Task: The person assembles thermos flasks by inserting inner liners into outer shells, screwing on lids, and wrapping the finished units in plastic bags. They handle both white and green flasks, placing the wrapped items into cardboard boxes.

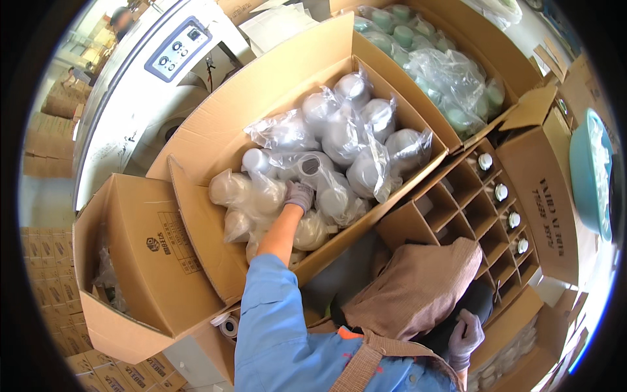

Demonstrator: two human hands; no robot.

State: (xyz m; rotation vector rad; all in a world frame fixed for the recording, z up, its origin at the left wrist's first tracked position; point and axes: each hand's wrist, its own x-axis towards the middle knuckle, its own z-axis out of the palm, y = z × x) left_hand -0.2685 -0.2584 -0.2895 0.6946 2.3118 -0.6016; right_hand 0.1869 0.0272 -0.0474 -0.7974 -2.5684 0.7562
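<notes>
My left hand (299, 196), in a grey-violet glove, reaches into a large open carton (215, 124). It rests among white, rounded cup-like pieces in clear plastic bags (343, 138). Beside its fingers a bagged piece (311, 166) shows a dark round opening. The fingertips are partly hidden, so whether they grip a piece cannot be told. My right hand (466, 334), gloved alike, hangs low by my right side, its fingers loosely bent and somewhat apart, with nothing visible in it. A brown apron (418, 287) covers my lap.
A divided carton (467, 212) at the right has several white-capped bottles (501, 191) standing in its cells. Behind it, another carton holds bagged pale green pieces (450, 78). An open-flapped carton (150, 255) stands left, a white machine (150, 78) far left, a blue basin (588, 173) far right.
</notes>
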